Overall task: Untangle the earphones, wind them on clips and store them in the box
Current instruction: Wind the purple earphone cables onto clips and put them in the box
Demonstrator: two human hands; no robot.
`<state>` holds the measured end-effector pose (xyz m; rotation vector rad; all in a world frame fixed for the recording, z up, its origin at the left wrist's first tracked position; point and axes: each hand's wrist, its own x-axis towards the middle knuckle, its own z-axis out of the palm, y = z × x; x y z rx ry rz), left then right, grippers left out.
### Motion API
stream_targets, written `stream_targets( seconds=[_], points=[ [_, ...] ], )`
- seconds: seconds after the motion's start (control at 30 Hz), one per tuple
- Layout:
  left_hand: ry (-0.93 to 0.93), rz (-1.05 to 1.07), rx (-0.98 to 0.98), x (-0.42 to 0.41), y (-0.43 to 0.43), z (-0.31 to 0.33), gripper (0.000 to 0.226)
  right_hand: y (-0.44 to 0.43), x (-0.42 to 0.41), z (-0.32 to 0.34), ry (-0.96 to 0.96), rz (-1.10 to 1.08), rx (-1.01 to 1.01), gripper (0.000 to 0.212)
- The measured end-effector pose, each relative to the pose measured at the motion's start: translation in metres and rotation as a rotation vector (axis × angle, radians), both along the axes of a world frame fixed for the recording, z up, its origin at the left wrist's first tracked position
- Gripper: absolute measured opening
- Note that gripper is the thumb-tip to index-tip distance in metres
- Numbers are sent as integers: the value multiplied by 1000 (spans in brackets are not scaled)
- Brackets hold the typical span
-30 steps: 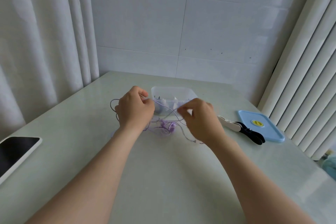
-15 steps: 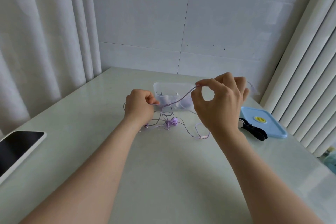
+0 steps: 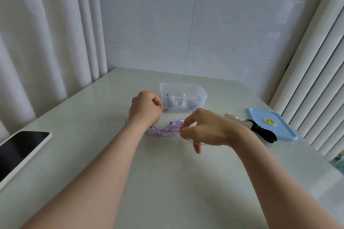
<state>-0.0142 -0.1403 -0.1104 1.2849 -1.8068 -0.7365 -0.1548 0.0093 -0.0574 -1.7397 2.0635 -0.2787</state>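
A tangle of purple earphones (image 3: 165,130) lies on the pale table between my hands. My left hand (image 3: 145,108) is closed in a fist and pinches one strand of the cable, which runs to the right in front of the box. My right hand (image 3: 204,130) is low over the table and pinches the cable at the right end of the tangle. Behind the hands stands a clear plastic box (image 3: 183,96) with several wound earphones inside. A white clip (image 3: 238,120) and a black clip (image 3: 264,133) lie to the right of my right wrist.
The box's blue lid (image 3: 271,126) lies at the right, beside vertical blinds. A phone (image 3: 16,150) with a dark screen sits at the table's left edge. Curtains hang at the left; a tiled wall stands behind the table.
My right hand has come down from above the box to the table and now pinches the tangle. My left hand has kept its grip on the strand and stayed about where it was.
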Motion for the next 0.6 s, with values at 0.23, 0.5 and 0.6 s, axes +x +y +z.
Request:
stream_targets(
  seconds=[0.23, 0.5, 0.6],
  points=[
    [-81, 5, 43, -1, 6, 7, 36, -21, 1, -27, 216, -53, -471, 28],
    [-245, 18, 35, 3, 9, 15, 30, -27, 8, -40, 142, 155, -354, 42],
    [-204, 32, 4, 2, 5, 15, 28, -29, 3, -43, 149, 168, -352, 27]
  ],
)
